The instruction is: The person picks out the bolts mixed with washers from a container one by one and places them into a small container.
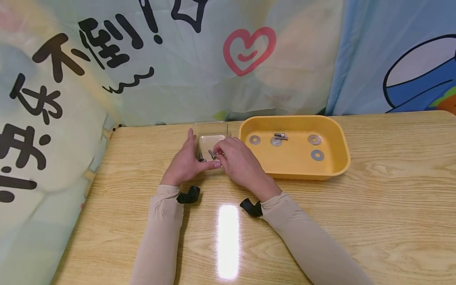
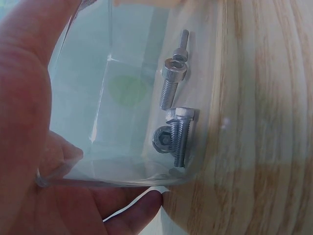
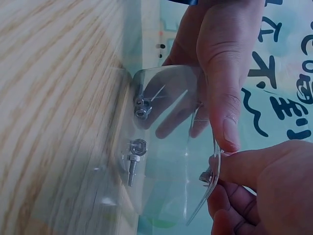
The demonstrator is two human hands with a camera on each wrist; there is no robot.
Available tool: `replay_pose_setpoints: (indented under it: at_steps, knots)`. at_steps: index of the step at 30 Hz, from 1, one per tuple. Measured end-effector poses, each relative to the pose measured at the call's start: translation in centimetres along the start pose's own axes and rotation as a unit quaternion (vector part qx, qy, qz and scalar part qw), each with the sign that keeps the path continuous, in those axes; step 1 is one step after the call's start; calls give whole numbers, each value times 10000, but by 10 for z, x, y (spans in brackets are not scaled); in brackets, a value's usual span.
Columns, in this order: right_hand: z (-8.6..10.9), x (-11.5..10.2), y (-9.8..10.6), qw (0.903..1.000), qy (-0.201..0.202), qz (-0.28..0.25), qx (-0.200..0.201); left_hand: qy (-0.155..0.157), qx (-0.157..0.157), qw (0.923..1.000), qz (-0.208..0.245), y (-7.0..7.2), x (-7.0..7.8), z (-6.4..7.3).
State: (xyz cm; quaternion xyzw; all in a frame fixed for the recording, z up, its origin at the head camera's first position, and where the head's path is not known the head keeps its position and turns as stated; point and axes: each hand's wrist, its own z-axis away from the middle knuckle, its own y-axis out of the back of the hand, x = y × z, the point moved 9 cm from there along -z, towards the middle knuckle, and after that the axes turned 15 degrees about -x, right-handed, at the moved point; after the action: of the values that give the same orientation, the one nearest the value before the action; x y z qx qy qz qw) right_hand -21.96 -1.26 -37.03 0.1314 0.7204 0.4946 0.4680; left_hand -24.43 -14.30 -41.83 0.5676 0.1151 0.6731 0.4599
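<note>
My left hand point(image 1: 183, 164) grips a clear plastic box point(image 2: 132, 68) at its left side, fingers along the outer wall and thumb along the near rim. Several socket-head bolts point(image 2: 173, 88) lie on the box floor. At the near rim, my right hand point(image 1: 238, 160) pinches a small metal bolt point(image 3: 206, 175) between thumb and fingers. In the right wrist view that bolt shows through the clear wall, partly hidden by the fingertips. The left thumb point(image 3: 227, 107) lies close to the right fingertips.
Right of the box stands a yellow tray point(image 1: 303, 175) holding several flat washers point(image 1: 317, 155) and a few bolts point(image 1: 280, 136). Behind the wooden table point(image 1: 392, 198) hangs a printed cloth point(image 1: 285, 79). Each wrist wears a black camera mount point(image 1: 251, 208).
</note>
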Motion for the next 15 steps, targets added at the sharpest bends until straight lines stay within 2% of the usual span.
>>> replay_pose_setpoints:
  at_steps: [15]
  knots:
    - [3,-1,2,9998,166,25,68,14,9,10000,23,-1,1,-1]
